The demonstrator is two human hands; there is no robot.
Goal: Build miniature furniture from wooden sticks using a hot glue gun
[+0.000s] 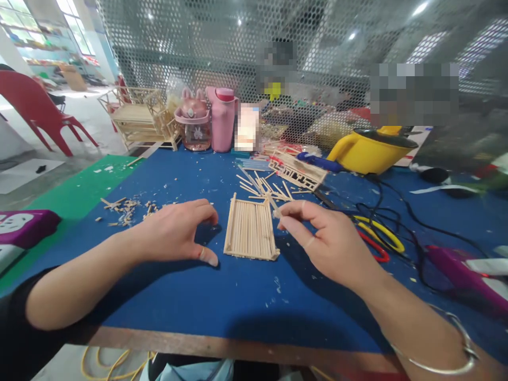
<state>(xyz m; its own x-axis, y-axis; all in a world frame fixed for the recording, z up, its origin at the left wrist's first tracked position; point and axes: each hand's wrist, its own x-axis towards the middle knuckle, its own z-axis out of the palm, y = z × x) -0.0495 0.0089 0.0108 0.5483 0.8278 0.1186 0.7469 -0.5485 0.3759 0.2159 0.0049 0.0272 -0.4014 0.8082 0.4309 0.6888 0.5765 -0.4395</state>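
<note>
A small panel of thin wooden sticks [251, 228] lies flat on the blue table mat, with raised strips along its edges. My right hand [321, 238] pinches a short, thin pale stick [273, 204] between thumb and forefinger. The tip of that stick is at the panel's far right corner; whether it is wood or glue I cannot tell. To the left of the panel, my left hand [182, 231] rests with thumb and fingers apart, holding nothing. Loose wooden sticks [262, 185] are scattered just beyond the panel.
Behind stand a wooden stick model [138, 119], a pink bottle [223, 120], a rabbit-eared jar [193, 132] and a yellow pot [375, 151]. Black cables [381, 203] and red-and-yellow-handled tools [377, 235] lie right. Wood scraps [127, 209] lie left. A perforated metal screen [206, 58] rises behind.
</note>
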